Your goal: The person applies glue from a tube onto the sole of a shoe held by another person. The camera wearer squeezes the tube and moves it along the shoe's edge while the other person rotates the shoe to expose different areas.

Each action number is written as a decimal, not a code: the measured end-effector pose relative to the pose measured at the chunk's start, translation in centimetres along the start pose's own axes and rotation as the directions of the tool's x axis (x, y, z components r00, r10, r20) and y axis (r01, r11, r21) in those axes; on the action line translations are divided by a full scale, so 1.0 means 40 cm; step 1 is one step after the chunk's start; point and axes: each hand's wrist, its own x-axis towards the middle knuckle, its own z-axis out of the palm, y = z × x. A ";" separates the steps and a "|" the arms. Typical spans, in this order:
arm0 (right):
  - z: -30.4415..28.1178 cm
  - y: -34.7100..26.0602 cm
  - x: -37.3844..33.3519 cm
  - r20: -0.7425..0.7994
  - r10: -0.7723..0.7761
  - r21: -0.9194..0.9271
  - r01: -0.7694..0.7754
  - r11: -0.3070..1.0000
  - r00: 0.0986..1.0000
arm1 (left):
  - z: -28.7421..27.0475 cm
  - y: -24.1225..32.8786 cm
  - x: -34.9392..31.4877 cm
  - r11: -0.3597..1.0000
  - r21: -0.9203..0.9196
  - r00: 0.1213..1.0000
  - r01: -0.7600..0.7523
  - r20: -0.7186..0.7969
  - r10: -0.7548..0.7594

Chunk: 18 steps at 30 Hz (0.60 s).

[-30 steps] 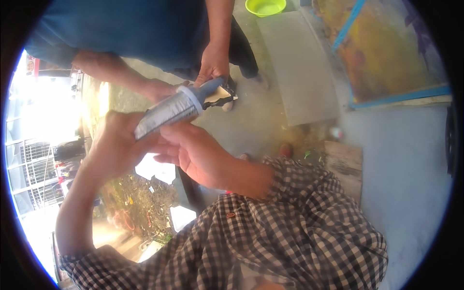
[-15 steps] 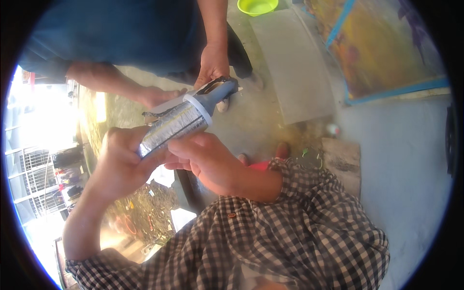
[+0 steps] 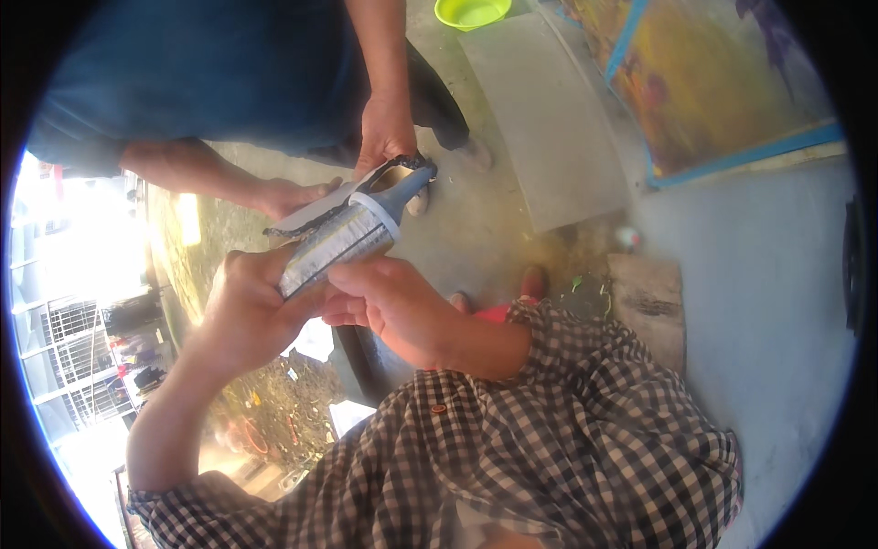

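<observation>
My left hand (image 3: 251, 306) is closed around the rear end of a silver foil tube (image 3: 334, 247) with a white collar and a grey tapered nozzle (image 3: 402, 194); it looks like a sealant tube. My right hand (image 3: 389, 306) is closed too, its thumb and curled fingers against the tube's near side. The tube slants up and right. Beyond it, another person's two hands (image 3: 389, 133) hold a flat pale piece (image 3: 311, 212) with ragged black edges. The nozzle lies against or just over that piece's right end; actual contact cannot be made out.
A blue-clothed person (image 3: 219, 73) stands opposite, close to my hands. On the ground lie a grey board (image 3: 544, 119) and a bright green basin (image 3: 473, 11). A blue-edged, yellowish sheet (image 3: 722, 82) is at upper right. Litter-strewn ground (image 3: 274, 403) shows below my left arm.
My left hand and the tube's rear end have shifted slightly right. The other person still holds the pale piece. The whole view has moved a little.
</observation>
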 end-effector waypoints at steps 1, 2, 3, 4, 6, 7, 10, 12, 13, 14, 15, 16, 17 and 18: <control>-0.001 0.001 0.000 0.002 0.012 0.007 -0.012 1.000 1.000 | 0.000 -0.003 -0.001 1.000 0.006 1.000 0.025 0.006 -0.025; -0.001 0.000 0.000 0.004 0.014 0.006 -0.014 1.000 1.000 | -0.001 -0.004 -0.002 0.999 0.012 0.999 0.050 0.011 -0.050; 0.000 0.000 0.001 0.006 0.016 0.005 -0.016 1.000 1.000 | 0.000 -0.002 -0.001 0.999 0.015 0.999 0.038 0.012 -0.038; -0.001 -0.001 0.003 0.007 0.017 0.001 -0.017 1.000 1.000 | 0.001 0.000 0.002 1.000 0.018 1.000 0.022 0.014 -0.022; -0.003 -0.001 0.006 0.005 -0.001 -0.011 0.001 1.000 1.000 | 0.001 0.007 0.007 0.999 0.050 1.000 -0.003 0.005 0.002; -0.003 -0.001 0.006 0.006 -0.009 -0.016 0.009 1.000 1.000 | -0.001 0.013 0.009 0.997 0.080 1.000 -0.011 -0.005 0.011; -0.004 -0.017 0.013 0.014 -0.017 -0.020 0.017 1.000 1.000 | -0.010 0.028 0.022 0.984 0.178 1.000 -0.010 -0.014 0.013; -0.004 -0.021 0.016 0.019 -0.020 -0.001 0.020 1.000 1.000 | -0.017 0.040 0.031 0.973 0.231 1.000 -0.008 -0.009 0.010; -0.004 -0.024 0.018 0.023 -0.022 0.009 0.021 1.000 1.000 | -0.019 0.047 0.034 0.968 0.251 1.000 -0.009 -0.004 0.011; -0.003 -0.028 0.019 0.033 -0.025 0.033 0.024 0.999 0.999 | -0.021 0.052 0.037 0.963 0.271 1.000 -0.011 0.001 0.011; 0.000 -0.033 0.020 0.043 -0.027 0.057 0.025 0.998 0.999 | -0.023 0.055 0.039 0.953 0.303 1.000 -0.023 -0.006 0.026; 0.001 -0.038 0.021 0.053 -0.030 0.081 0.026 0.996 0.998 | -0.025 0.058 0.042 0.942 0.335 0.999 -0.036 -0.012 0.042; 0.002 -0.042 0.022 0.079 -0.038 0.094 0.030 0.995 0.996 | -0.027 0.062 0.044 0.929 0.366 0.998 -0.048 -0.018 0.059; 0.002 -0.047 0.022 0.102 -0.050 0.108 0.039 0.993 0.994 | -0.029 0.070 0.048 0.919 0.388 0.997 -0.064 -0.007 0.072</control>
